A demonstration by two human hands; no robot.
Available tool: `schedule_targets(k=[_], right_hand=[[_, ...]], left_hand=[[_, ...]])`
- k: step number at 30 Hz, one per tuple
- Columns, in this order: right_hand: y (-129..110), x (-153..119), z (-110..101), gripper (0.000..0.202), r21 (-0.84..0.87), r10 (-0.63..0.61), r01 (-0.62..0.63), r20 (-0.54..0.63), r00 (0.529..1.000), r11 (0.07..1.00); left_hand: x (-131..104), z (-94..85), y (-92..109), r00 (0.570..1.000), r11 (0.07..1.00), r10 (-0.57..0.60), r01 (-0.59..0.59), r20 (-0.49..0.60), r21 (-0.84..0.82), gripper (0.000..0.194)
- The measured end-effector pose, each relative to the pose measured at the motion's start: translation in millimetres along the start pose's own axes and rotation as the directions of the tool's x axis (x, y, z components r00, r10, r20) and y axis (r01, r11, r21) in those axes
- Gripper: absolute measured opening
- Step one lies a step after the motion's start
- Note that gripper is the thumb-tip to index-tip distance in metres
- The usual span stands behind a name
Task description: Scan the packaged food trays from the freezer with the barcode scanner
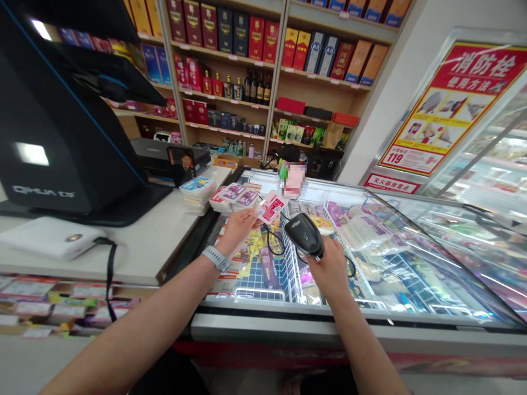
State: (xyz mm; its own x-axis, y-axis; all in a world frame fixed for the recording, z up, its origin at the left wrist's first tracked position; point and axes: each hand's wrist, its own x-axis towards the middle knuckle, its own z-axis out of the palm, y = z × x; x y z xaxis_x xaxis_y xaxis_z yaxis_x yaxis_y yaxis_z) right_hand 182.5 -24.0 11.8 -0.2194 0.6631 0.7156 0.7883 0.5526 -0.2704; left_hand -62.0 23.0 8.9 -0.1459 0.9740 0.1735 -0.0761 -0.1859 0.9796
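Observation:
Over the glass top of a chest freezer (296, 323), my left hand (241, 222) pinches a small white card with red print (270, 207) by its left edge. A watch with a pale strap (216, 258) is on that wrist. My right hand (329, 266) is wrapped round the handle of a black barcode scanner (304, 235), whose head points toward the card, apart from it. A black cable (274, 247) loops below the scanner on the glass. Just beyond my left hand lie stacks of printed cards (234, 196), and a taller stack (197, 193) stands to their left.
On the left counter (140, 247) stand a large black terminal (61, 126) and a white box with a strap (49, 237). A phone (181, 164) leans behind the stacks. Shelves of boxed bottles (230, 52) line the back. A pixelated pink shape (294, 181) is at the freezer's far end.

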Motion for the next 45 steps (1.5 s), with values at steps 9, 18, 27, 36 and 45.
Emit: schedule_targets(k=[9, 18, 27, 36, 45], right_hand=[[6, -2, 5, 0.021, -0.040, -0.046, 0.050, 0.078, 0.996, 0.998], [-3, 1, 3, 0.019, -0.066, -0.051, 0.056, 0.080, 0.996, 0.996], [1, -2, 4, 0.021, -0.043, -0.045, 0.048, 0.053, 0.998, 0.998], [2, -2, 3, 0.021, -0.065, -0.069, 0.074, 0.076, 0.995, 0.995], [2, -1, 3, 0.020, -0.066, -0.083, 0.088, 0.075, 0.994, 0.994]], left_hand=[[1, -1.9, -3, 1.000, 1.000, -0.023, 0.023, 0.012, -0.017, 0.040], [-1, -0.6, 0, 0.999, 1.000, -0.003, 0.003, 0.048, 0.002, 0.036], [0, -8.2, 7, 0.990, 0.980, 0.107, -0.090, -0.091, 0.177, 0.038], [-1, -31.7, 40, 0.806, 0.175, 0.580, -0.266, 0.120, 0.948, 0.033], [10, -17.2, 43, 0.866, -0.101, 0.435, -0.225, 0.247, 0.969, 0.023]])
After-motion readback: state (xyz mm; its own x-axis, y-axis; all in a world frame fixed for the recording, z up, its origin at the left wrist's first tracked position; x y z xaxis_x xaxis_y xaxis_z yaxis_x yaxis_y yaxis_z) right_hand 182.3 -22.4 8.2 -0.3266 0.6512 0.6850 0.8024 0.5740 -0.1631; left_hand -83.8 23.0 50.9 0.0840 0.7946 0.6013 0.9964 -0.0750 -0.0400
